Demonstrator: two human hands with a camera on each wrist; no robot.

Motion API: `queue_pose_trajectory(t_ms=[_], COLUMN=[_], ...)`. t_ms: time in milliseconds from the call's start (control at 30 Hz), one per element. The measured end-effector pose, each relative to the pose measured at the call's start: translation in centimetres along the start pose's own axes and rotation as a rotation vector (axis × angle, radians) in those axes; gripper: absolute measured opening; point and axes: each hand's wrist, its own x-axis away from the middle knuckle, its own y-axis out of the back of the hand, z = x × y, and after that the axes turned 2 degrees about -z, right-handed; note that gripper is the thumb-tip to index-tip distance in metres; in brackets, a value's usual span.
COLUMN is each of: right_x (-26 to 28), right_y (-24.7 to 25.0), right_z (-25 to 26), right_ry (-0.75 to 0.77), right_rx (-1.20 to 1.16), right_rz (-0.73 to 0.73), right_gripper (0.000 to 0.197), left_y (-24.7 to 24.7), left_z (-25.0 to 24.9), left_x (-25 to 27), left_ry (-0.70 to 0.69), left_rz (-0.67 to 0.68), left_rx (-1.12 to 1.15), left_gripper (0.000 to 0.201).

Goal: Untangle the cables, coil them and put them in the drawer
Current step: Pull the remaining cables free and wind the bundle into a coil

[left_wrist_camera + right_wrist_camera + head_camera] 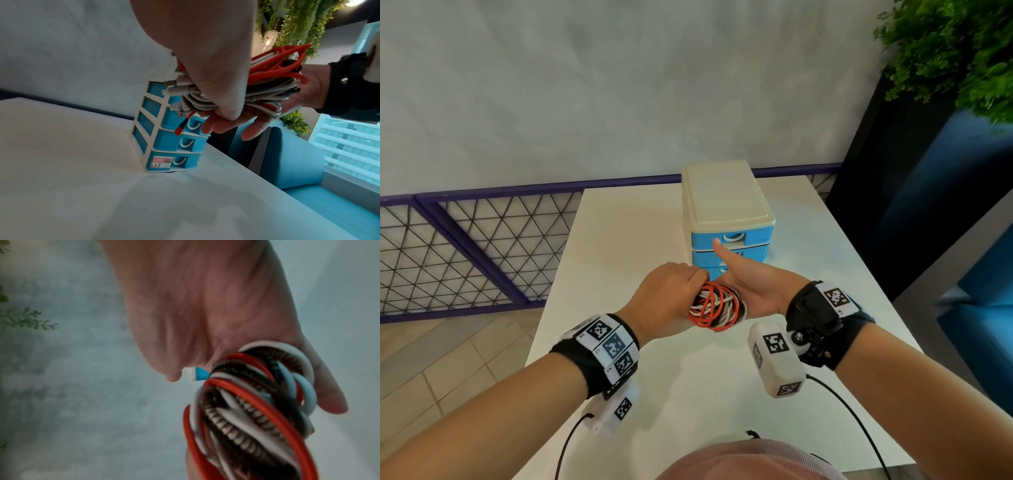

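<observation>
A coiled bundle of red, white and braided cables (714, 306) hangs in the air between both hands, above the white table (626, 240). My left hand (673, 291) grips the bundle from the left, thumb and fingers curled round it (218, 78). My right hand (748, 282) lies flat against the bundle's right side, thumb up and fingers straight (236, 126). A red plug (180, 129) dangles from the cable bundle (273, 76). Just beyond the hands stands the small drawer unit (726, 205), cream on top, with blue drawers (174, 141) all pushed in. In the right wrist view the cable bundle (246, 402) fills the frame below the right hand (205, 305).
The drawer unit sits at the table's far right part. A purple mesh railing (465, 246) runs along the left. A blue seat (989, 325) and a dark panel stand close to the table's right edge, with green plants (955, 51) above.
</observation>
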Motion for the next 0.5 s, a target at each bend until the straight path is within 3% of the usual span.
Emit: queue_pose_trajectory(t_ms=[233, 367, 500], right_x=[-0.2, -0.8, -0.1], right_y=[0.7, 0.6, 0.9], right_z=[-0.7, -0.9, -0.7], right_ry=[-0.026, 0.033, 0.037], right_rx=[0.056, 0.219, 0.334], right_rz=[-0.022, -0.182, -0.255], right_gripper=[0.105, 0.089, 0.085], left_y=[-0.1, -0.3, -0.4], left_z=[-1.2, -1.8, -2.0], left_x=[-0.4, -1.0, -1.0], left_ry=[0.008, 0.012, 0.017], left_rz=[0.104, 0.142, 0.201], left_rx=[0.009, -0.001, -0.022], left_gripper=[0.032, 0.037, 0.034])
